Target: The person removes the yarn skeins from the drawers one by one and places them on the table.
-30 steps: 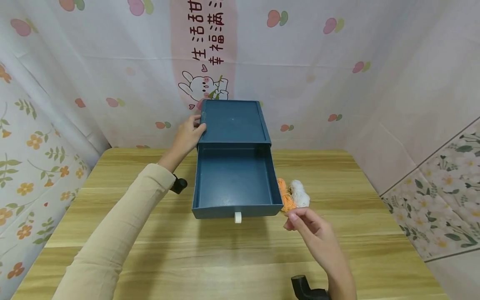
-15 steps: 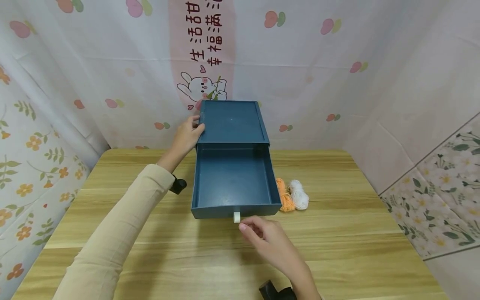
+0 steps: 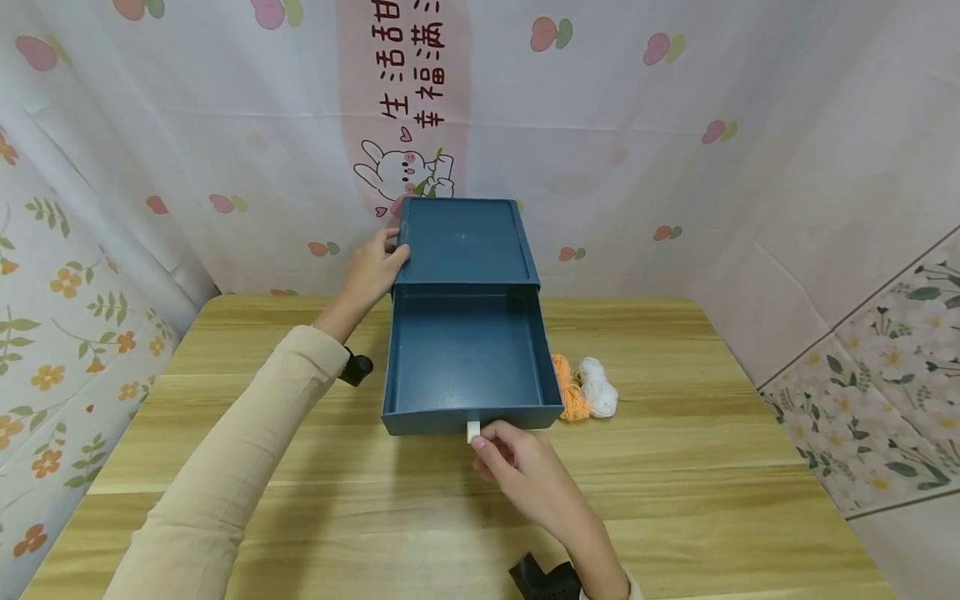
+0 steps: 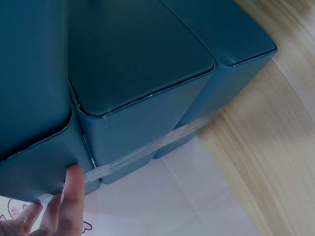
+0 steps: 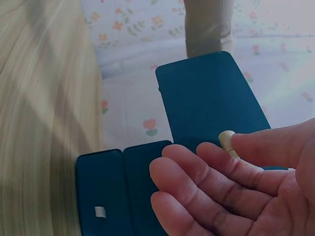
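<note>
Standing on a wood-grain table [image 3: 720, 475] before a printed curtain [image 3: 615, 175]: one dark-blue storage unit [image 3: 463, 242], comprising three drawer sections, one above another. Clear tape [image 4: 152, 147] crosses the sections near the back, as the left wrist view shows.

Top drawer [image 3: 465, 362]: drawn well out toward the person, its smooth blue floor visible between the walls. Fitted with a cream pull tab [image 3: 472, 431] at the middle of its front. Two lower fronts [image 5: 101, 179]: flush with the unit; one bears a pale tab [image 5: 100, 212].

Right hand [image 3: 528, 477]: thumb and forefinger pinching the cream pull tab, other fingers gently bent. Left hand [image 3: 370, 268]: at the unit's left edge, thumb by the top, extended fingers touching the side.

Beside the drawer, to its right: one orange yarn bundle [image 3: 572, 396], one white yarn bundle [image 3: 598, 390].

Writing: dark-red characters [image 3: 408, 71] on a pink panel, 生, 活, 甜 and 幸, 福, 满 legible, upper portion cut off; a drawn rabbit [image 3: 396, 173] below.
</note>
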`<state>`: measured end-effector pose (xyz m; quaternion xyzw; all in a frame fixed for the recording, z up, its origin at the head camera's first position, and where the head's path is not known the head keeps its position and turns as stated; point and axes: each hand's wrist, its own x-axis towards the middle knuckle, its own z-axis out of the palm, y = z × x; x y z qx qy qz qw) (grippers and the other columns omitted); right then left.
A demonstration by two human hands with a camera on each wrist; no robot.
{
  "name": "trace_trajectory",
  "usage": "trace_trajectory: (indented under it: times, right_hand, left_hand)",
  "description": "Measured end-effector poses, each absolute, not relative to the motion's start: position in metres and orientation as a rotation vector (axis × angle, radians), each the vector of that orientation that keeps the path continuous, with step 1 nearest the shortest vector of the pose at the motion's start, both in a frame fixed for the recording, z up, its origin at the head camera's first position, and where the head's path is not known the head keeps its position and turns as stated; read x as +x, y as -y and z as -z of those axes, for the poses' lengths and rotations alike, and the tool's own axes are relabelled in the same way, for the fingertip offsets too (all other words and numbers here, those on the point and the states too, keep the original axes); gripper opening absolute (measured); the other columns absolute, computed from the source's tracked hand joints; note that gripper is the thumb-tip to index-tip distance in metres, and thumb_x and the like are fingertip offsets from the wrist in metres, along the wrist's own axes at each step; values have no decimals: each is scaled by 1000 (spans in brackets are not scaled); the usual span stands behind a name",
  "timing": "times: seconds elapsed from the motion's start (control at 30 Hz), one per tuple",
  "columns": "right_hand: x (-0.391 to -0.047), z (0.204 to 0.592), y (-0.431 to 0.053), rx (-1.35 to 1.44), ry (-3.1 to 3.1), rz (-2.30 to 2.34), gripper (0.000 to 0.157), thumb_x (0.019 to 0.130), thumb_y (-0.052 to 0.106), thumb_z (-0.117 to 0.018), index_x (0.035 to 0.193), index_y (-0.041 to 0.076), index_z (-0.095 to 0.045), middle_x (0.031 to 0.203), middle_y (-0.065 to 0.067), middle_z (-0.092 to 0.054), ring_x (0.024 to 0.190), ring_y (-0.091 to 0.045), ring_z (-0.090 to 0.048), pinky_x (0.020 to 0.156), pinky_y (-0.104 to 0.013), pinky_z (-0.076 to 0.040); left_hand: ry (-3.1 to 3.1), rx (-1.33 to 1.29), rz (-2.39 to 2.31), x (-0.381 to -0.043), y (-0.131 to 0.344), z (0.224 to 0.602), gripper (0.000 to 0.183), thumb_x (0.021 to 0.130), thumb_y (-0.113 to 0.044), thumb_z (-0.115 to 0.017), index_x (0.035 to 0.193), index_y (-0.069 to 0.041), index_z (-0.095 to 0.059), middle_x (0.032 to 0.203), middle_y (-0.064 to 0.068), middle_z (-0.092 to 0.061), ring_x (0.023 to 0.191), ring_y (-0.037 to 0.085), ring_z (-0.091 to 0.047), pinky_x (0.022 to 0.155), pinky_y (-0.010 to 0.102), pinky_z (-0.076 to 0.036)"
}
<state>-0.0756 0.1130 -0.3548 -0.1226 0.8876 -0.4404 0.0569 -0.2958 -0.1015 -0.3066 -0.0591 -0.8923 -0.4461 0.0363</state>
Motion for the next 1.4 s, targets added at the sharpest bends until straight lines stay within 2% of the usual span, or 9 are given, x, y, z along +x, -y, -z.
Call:
trace_trajectory:
  times: [0.2,0.47,0.63,0.93,1.17,1.4]
  right_hand:
    - [-77,354,-113,-372,-2665,1324,31,96,36,-46,86,13,-63,74,0,-63,62,-5,-54,56,-22,-46]
    - [-83,350,-112,-413,-2680,1315,28,97,31,-47,81,12,-61,71,2,-62,60,-8,-54,53,-22,-45]
    - [-87,347,-111,-411,-2682,1295,28,96,27,-48,81,9,-62,71,1,-63,60,-9,-54,53,-23,-44]
    - [-102,343,-105,-423,-2698,1315,22,96,20,-49,79,11,-61,68,4,-62,56,-9,-52,51,-22,-43]
    - [-117,342,-104,-399,-2684,1332,20,95,20,-50,81,10,-61,71,-2,-64,59,-9,-55,53,-23,-45]
    - [-131,339,-102,-360,-2715,1349,20,95,18,-50,82,8,-61,71,-4,-64,60,-9,-56,54,-24,-45]
  left_hand:
    - [2740,-184,1370,-296,102,307,55,94,-30,-39,143,-5,-32,132,20,-52,113,32,-54,94,46,-44]
    - [2736,-186,1378,-297,101,308,55,95,-30,-39,143,-5,-32,132,20,-51,111,32,-54,90,45,-46]
    - [2737,-185,1380,-297,102,309,55,95,-30,-39,143,-5,-32,132,20,-51,111,32,-54,91,45,-46]
    - [2741,-179,1370,-298,102,309,56,94,-31,-38,144,-6,-32,133,20,-50,112,33,-54,93,46,-44]
    - [2735,-175,1386,-297,102,309,55,94,-29,-38,144,-5,-31,135,20,-49,117,33,-52,99,46,-41]
    - [2739,-176,1379,-298,101,308,56,94,-30,-38,144,-6,-31,134,20,-49,116,32,-53,99,46,-41]
